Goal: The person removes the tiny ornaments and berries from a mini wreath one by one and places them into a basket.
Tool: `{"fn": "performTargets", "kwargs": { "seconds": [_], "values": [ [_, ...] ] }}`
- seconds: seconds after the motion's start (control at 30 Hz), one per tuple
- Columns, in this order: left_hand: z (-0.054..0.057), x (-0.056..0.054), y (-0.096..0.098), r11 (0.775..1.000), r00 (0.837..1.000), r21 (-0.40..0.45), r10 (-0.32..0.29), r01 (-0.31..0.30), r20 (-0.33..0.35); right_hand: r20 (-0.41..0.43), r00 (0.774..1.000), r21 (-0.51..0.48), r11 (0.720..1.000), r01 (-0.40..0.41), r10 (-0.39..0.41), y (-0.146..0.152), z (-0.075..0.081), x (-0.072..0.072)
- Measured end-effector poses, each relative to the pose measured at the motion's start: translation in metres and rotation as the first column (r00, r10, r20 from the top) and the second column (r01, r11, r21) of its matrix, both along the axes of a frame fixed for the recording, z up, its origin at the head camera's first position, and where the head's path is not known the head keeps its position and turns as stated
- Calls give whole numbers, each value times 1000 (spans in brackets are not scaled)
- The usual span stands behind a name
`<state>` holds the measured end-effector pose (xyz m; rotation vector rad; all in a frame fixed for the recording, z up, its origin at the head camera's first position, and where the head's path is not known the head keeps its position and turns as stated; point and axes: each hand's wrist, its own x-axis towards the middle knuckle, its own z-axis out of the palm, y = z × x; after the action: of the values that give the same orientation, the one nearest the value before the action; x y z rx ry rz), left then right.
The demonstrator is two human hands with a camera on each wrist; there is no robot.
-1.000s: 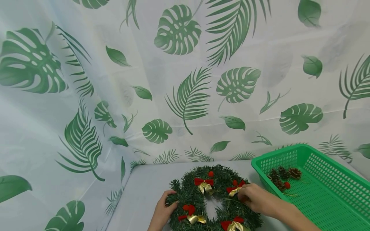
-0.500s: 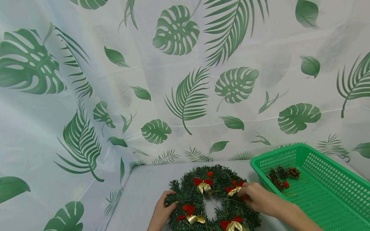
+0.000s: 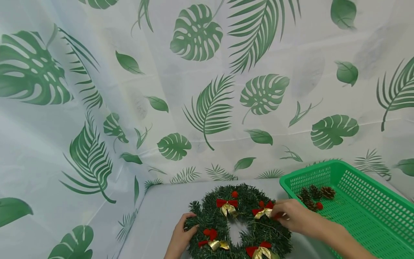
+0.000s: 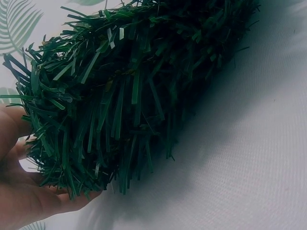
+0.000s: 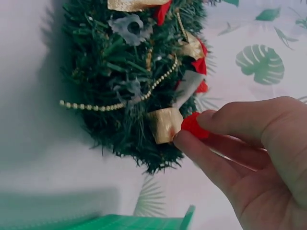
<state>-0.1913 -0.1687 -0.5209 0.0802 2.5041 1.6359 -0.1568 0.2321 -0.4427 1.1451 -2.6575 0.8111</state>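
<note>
A green tinsel wreath (image 3: 255,196) lies on the white-covered table, with red-and-gold bows, red balls and a string of gold beads (image 5: 112,107) on it. On its left edge my left hand (image 3: 182,235) grips the greenery, thumb on top; the left wrist view shows fingers (image 4: 79,202) under the strands. At the upper right bow (image 3: 263,212), my right hand (image 3: 295,216) pinches a small red ball (image 5: 195,125) between thumb and fingertips. That ball sits beside the bow's gold ribbon end (image 5: 164,125); whether it is fixed there I cannot tell.
Right of the wreath stands a green plastic basket (image 3: 381,187). Several pine cones (image 3: 328,192) and a red ball (image 3: 319,205) lie in its left part. A white leaf-printed sheet (image 3: 220,158) hangs behind the table and on the left.
My right hand has shifted slightly right and up, away from the bow's gold ribbon, and the red ball shows more between its fingers. The left hand and wreath have stayed put.
</note>
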Motion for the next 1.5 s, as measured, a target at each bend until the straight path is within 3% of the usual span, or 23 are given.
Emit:
{"fn": "performTargets", "kwargs": {
  "seconds": [0.63,1.1,1.27,1.5],
  "values": [
    [-2,-1,-1,1000,1000,-13,-6,5,-10,76,987,-49,988,148,-144,29,22,10],
    [-2,-3,1,1000,1000,-15,7,-7,1,-35,977,-69,976,206,-209,58,22,10],
    [-2,-2,1,1000,1000,-9,4,-4,-1,-14,961,-59,960,274,-275,74,23,10],
    [-3,-3,1,1000,1000,-8,5,-5,-1,70,911,39,914,404,-406,94,27,5]
  ]
}}
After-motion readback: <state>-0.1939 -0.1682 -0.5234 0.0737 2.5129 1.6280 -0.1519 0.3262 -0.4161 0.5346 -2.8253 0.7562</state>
